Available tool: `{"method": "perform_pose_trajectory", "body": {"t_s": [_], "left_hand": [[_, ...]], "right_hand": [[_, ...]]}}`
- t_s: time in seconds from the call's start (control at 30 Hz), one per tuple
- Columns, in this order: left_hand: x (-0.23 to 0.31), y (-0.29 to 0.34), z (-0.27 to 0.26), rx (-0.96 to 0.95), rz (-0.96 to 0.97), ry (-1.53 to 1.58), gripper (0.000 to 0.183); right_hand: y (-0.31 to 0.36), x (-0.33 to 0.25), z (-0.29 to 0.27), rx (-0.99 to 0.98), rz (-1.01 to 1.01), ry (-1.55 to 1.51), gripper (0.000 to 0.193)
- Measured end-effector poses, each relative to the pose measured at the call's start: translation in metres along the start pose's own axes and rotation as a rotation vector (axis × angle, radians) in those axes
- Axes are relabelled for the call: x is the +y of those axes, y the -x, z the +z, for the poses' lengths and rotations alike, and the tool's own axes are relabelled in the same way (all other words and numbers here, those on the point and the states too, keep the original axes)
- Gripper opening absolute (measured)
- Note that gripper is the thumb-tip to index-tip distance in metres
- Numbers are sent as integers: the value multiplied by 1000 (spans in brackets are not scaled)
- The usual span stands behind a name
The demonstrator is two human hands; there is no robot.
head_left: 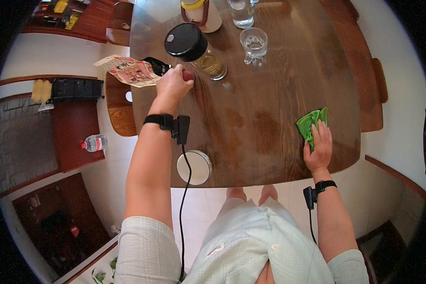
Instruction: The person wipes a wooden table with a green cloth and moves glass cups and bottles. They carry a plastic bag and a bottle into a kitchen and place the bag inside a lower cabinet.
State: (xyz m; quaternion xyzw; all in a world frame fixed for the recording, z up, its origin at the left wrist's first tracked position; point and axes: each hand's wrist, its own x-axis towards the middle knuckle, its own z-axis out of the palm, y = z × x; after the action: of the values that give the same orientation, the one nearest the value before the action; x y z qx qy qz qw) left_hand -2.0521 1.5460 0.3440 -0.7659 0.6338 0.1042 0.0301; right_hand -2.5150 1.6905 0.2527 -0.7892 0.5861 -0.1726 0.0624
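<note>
My right hand (320,149) lies on a crumpled green cloth (306,124) near the right side of the dark wooden table (251,156), its fingers stretched over the cloth. Over at the table's left side, my left hand (173,85) is closed around a small dark-red rounded thing (188,75), mostly hidden by the fingers. Just beyond it stands a clear jar with a black lid (187,42) and pale yellowish contents. A cream-and-red printed packet (130,71) sticks out over the table's left edge beside that hand, with something black next to it.
A white bowl (194,167) sits near the front left edge. Farther back are a glass mug (254,45), a clear water vessel (242,14) and a cream jug with a yellow top (208,19). Wooden chairs (120,106) flank the table. Cables hang from both wrist straps.
</note>
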Motion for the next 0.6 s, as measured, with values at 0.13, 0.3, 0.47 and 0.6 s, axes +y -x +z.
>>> {"method": "perform_pose_trajectory", "body": {"t_s": [0.13, 0.3, 0.47, 0.6], "left_hand": [[-14, -13, 8, 60, 25, 79, 58], [-47, 33, 12, 268, 113, 232, 75], [-140, 201, 66, -265, -212, 1064, 57], [-102, 298, 59, -587, -493, 1335, 66]], "right_hand": [[-3, -3, 3, 40, -24, -6, 55], [-4, -4, 5, 51, -42, 1, 57], [-3, -1, 8, -12, -11, 87, 60], [-14, -26, 25, 40, 87, 205, 64]]}}
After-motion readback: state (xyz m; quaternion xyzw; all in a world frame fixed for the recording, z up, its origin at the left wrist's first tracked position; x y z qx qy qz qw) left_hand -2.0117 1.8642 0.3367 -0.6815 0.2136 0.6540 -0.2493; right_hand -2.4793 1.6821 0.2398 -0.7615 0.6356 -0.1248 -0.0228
